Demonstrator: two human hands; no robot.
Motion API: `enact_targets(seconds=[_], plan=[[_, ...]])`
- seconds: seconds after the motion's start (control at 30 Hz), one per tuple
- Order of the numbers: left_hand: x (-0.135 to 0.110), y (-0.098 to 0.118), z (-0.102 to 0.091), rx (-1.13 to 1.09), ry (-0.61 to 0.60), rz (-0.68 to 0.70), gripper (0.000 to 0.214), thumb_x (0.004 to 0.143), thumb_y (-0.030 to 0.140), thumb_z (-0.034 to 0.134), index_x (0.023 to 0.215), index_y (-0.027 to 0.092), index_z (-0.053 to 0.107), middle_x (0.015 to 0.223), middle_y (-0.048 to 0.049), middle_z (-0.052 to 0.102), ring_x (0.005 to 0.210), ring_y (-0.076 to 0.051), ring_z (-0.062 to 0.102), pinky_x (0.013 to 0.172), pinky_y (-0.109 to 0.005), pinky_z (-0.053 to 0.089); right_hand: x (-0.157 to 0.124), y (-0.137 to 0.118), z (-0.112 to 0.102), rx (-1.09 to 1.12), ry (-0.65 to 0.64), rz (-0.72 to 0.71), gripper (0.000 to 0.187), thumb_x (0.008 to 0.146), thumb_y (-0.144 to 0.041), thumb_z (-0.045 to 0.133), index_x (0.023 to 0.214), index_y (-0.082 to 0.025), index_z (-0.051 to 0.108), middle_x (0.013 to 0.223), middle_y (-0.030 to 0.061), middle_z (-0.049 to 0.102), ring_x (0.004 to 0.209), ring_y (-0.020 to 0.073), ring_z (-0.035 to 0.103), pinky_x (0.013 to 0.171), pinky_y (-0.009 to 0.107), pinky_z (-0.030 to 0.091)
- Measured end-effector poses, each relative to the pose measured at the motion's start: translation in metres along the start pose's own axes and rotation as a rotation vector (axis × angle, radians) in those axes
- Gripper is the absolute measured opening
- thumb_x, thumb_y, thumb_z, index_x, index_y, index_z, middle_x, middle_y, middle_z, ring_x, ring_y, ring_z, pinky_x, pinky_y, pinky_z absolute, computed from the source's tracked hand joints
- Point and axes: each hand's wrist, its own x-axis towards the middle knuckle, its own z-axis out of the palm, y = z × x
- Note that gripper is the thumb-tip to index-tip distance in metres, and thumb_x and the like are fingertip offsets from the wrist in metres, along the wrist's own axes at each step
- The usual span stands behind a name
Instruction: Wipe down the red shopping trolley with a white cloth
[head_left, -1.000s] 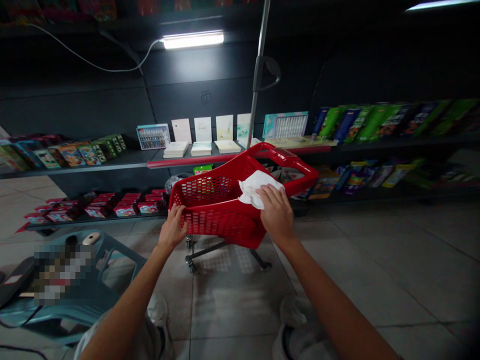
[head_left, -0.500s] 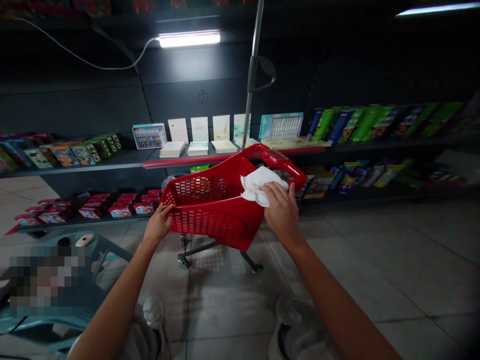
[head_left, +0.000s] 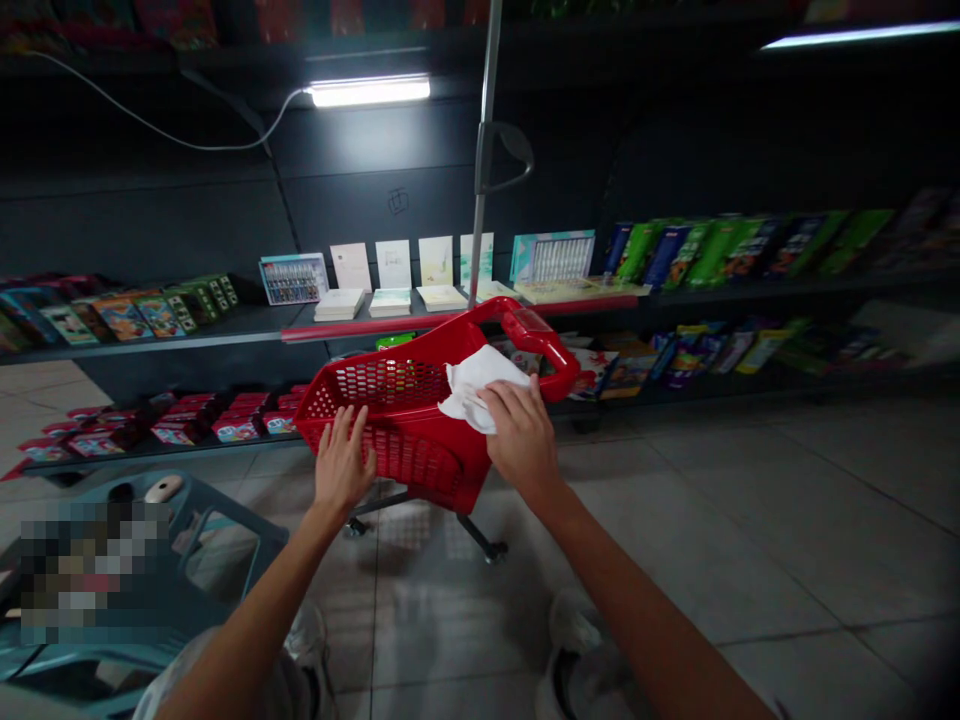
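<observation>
The right hand (head_left: 521, 435) holds one white cloth (head_left: 472, 390) pressed against the upper edge of one red plastic shopping basket (head_left: 416, 455); the left hand (head_left: 343, 462) lies open, not clenched, on the basket's near wall; the basket stands on a wheeled frame (head_left: 409, 500), two casters (head_left: 493, 552) visible, over the tile floor (head_left: 675, 520), before a dark shelf (head_left: 225, 335) with four upright cards (head_left: 394, 265).

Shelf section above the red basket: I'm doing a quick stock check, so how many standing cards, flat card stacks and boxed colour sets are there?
Standing cards: 4
Flat card stacks: 4
Boxed colour sets: 2
Total: 10
</observation>
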Motion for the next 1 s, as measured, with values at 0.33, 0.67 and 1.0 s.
enact_targets(seconds=[0.33,0.67,1.0], plan=[[-0.006,0.041,-0.002,-0.173,0.012,0.168,0.071,0.095,0.02,0.047,0.163,0.017,0.027,0.169,-0.0095,0.033,0.161,-0.023,0.022,0.132,-0.045,0.024,0.008,-0.021,-0.001,0.034,-0.046,-0.004,0.046,0.078,-0.009,0.055,0.121,-0.016,0.068,0.124,0.012,0.069,0.121,0.0291,0.055,0.124,0.044,0.029],[-0.007,0.052,0.007,-0.303,-0.066,0.14,0.086,0.09,0.015,0.047,0.167,0.023,0.009,0.172,-0.0109,0.025,0.161,-0.027,0.019,0.129,-0.056,0.025,0.014,-0.03,0.0,0.039,-0.059,0.012,0.04,0.081,-0.011,0.057,0.118,-0.017,0.068,0.121,0.0136,0.069,0.117,0.0315,0.055,0.114,0.045,0.035],[0.008,0.067,-0.004,-0.427,-0.109,0.16,0.091,0.086,0.023,0.056,0.166,0.02,0.014,0.167,-0.0157,0.028,0.155,-0.031,0.034,0.124,-0.05,0.039,0.016,-0.034,-0.001,-0.014,-0.083,0.003,0.04,0.082,-0.009,0.057,0.119,-0.016,0.068,0.122,0.0135,0.07,0.117,0.0307,0.056,0.113,0.044,0.035]])
